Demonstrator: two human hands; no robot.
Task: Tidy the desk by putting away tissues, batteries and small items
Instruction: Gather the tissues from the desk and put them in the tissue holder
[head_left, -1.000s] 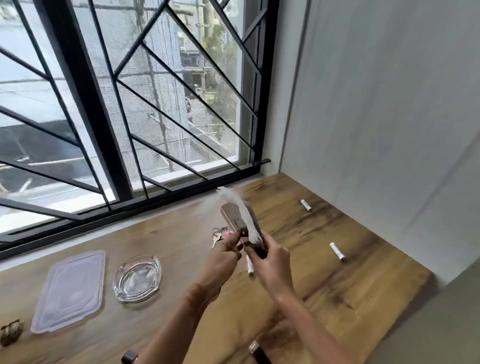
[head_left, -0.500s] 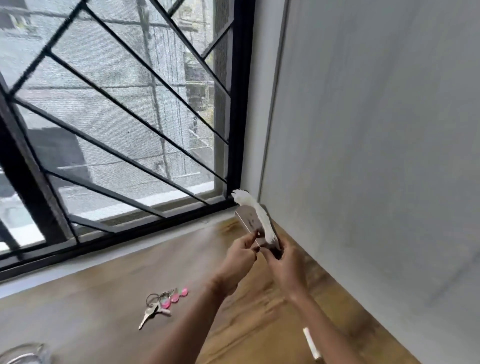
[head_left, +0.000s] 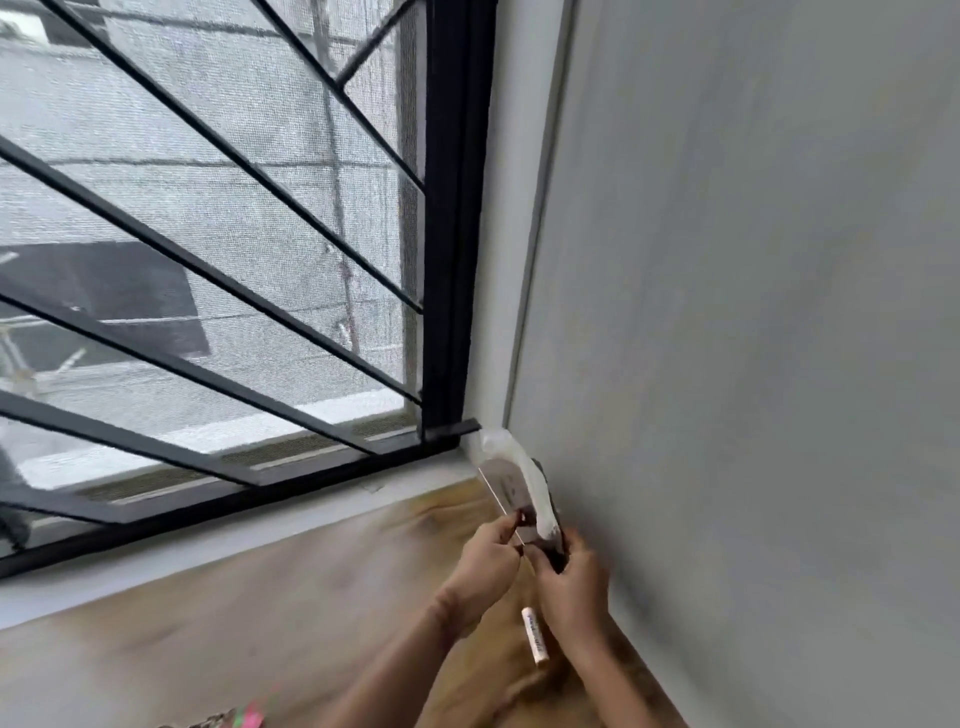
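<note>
Both hands have gone up and over toward the corner since a moment ago, and the tissue pack (head_left: 506, 486) went with them. Now the pack is up in the air, just past the fingertips, close to where the window (head_left: 208, 260) meets the wall (head_left: 753, 364).

The left hand (head_left: 483, 564) pinches the near edge of the pack with its thumb and fingers. The right hand (head_left: 571, 587) has its fingers curled round the bottom end of the pack and grips it. The two hands are almost touching each other.

A white tissue (head_left: 530, 483) sticks out of the pack and runs along its right side, up and away from the right hand. The pack is tilted, with its far end pointing at the corner.

One battery (head_left: 535, 636) lies on the wooden desk (head_left: 260, 623), just under the hands, between the two wrists. It is white with dark writing on it.

Some keys (head_left: 244, 719) with pink tags have slid down to the bottom edge of the view, well apart from the left hand, below and to its left. They are blurry.
</note>
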